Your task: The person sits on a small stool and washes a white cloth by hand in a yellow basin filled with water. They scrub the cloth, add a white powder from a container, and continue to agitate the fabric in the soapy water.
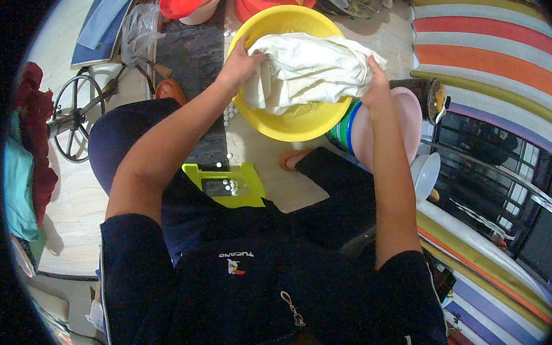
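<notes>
Both hands (240, 63) (376, 91) grip a white cloth (308, 68) over a yellow basin (298, 124) on the pale tiled floor (259, 154).

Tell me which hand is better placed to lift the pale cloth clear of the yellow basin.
Probably the right hand: it grips the cloth at its bunched end over the yellow basin's near rim, beside the pink basin. The left hand clutches the cloth's other end at the basin's far left rim.
</notes>
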`<action>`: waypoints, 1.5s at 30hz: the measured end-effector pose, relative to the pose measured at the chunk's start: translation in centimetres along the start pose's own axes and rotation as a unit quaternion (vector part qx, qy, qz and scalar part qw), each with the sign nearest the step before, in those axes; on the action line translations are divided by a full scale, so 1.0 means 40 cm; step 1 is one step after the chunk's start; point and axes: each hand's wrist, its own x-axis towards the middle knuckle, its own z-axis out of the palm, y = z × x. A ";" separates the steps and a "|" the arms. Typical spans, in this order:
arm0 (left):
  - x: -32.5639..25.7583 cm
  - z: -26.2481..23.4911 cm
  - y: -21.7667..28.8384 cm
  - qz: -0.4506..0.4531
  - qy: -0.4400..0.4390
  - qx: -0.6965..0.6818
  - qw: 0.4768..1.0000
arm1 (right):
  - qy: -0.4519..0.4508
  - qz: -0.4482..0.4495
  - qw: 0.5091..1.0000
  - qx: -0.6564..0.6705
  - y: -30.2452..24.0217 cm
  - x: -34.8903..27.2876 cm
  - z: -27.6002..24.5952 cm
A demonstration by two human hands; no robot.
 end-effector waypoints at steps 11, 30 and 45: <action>0.030 -0.001 -0.052 0.234 0.010 0.232 0.944 | 0.233 -0.278 0.847 -0.388 0.225 0.035 -0.027; -0.079 0.061 -0.015 0.271 -0.217 0.418 0.839 | -0.057 -0.002 0.948 -0.314 0.032 0.088 -0.151; -0.034 0.095 -0.069 -0.003 -0.339 0.138 0.930 | 0.003 -0.100 0.947 -0.304 0.157 0.054 -0.061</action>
